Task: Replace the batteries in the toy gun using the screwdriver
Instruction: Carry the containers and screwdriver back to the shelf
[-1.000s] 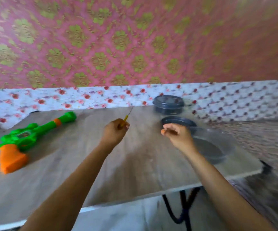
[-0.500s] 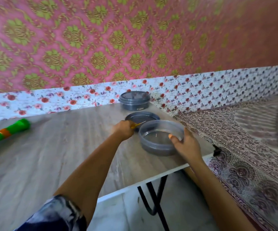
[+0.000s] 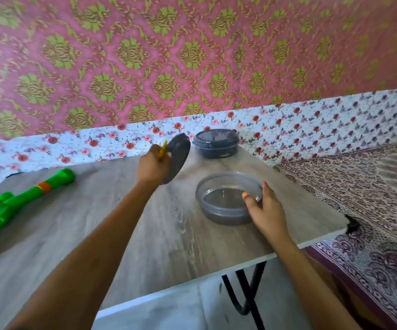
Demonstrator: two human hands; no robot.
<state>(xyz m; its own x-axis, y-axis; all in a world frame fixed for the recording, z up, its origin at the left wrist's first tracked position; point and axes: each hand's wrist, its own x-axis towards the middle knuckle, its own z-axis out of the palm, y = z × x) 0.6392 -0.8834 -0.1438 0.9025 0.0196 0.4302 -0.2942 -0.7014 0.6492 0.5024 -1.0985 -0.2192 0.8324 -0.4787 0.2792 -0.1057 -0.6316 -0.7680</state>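
The left hand (image 3: 153, 166) grips a round dark lid (image 3: 177, 160) tilted on edge, with the yellow-handled screwdriver (image 3: 162, 150) pinched against it. The right hand (image 3: 265, 208) curls loosely on the rim of an open, translucent grey round container (image 3: 226, 198), steadying it. A second, lidded container (image 3: 215, 142) sits behind. The glossy green-and-orange plastic toy gun (image 3: 14, 203) lies well apart at the left of the wood-grain surface (image 3: 168, 234). Judging by that, the gun work seems not to be under way.
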